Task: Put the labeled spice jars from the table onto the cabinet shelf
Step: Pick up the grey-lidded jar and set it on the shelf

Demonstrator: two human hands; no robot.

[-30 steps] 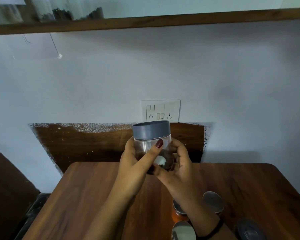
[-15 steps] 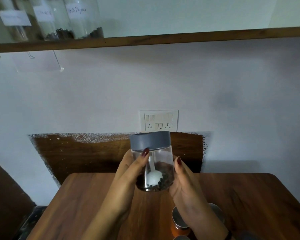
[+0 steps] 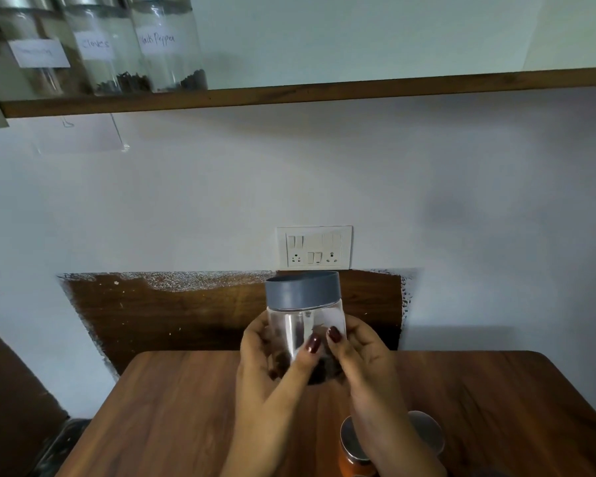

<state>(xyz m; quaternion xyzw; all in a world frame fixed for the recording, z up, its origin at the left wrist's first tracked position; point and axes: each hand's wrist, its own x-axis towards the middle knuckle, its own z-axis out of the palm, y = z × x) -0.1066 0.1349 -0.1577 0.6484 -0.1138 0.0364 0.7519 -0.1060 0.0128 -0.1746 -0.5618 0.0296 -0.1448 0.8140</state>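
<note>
Holding up one clear jar [image 3: 305, 325] with a grey lid, just above the far end of the tabletop [image 3: 186, 407] and well below the shelf [image 3: 324, 92]. Gripped round the lower half from both sides: left hand [image 3: 269, 366] on the left wall, right hand [image 3: 362, 359] on the right wall, both thumbs curled across the front. No touching of the lid.

Probably light to lift: mostly air inside, with only a small heap of dark bits at the bottom. Hard and stiff in the wall, so no squashing. Smooth and shiny, so likely slippery. Cannot tell glass from plastic; safer to treat as breakable. Best to grip round the body, not by the lid alone, in case of a loose lid. Best carried upright.

Hard to see: no label in view on this jar, maybe turned away or under the fingers. Bottom of the jar hidden behind both hands. Up on the shelf at the left, three tall jars with tops cut off: "Cloves" [image 3: 107, 46] and "Black Pepper" [image 3: 167, 46] easy to read, third label [image 3: 38, 53] too blurred. Down at the bottom edge, an orange jar [image 3: 353, 452] half hidden behind the right wrist, and a second silver lid [image 3: 427, 432] just beside, with nothing more of that one showing.
</note>
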